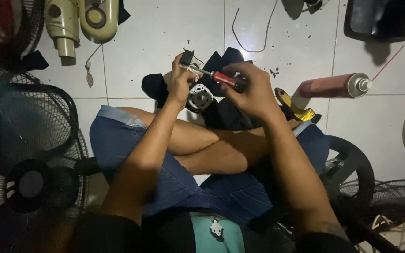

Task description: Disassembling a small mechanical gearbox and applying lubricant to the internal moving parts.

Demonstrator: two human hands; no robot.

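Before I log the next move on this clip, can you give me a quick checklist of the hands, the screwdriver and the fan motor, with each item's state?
1. Right hand grips the red-handled screwdriver: ok.
2. Left hand steadies the small black part at the screwdriver's tip: ok.
3. Tip seated in a screw: cannot tell, the fingers hide it.
4. Fan motor sits on the floor between the hands, below the tool: ok.
5. Spray can lies on its side clear of both hands: ok.
6. Lighting on the work: not ok, the scene is dim.
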